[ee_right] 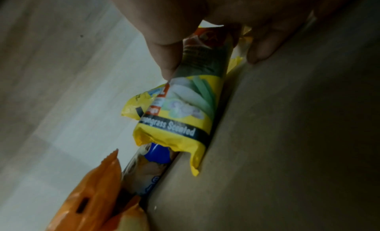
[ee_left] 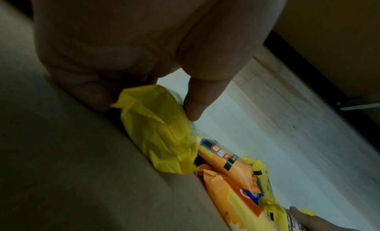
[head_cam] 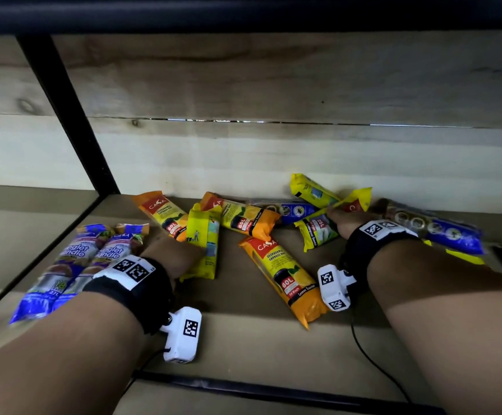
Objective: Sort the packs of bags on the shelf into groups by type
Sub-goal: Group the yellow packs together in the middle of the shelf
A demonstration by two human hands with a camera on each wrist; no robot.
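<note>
I am pinching, with my left hand [head_cam: 180, 253], the near end of a yellow pack [head_cam: 203, 244] lying mid-shelf, while farther back my right hand [head_cam: 344, 224] is gripping the lemongrass-scented yellow pack [head_cam: 318, 232] atop the blue pack [head_cam: 297, 211], both judged light, crinkly, slippery, best gripped mid-roll.
</note>
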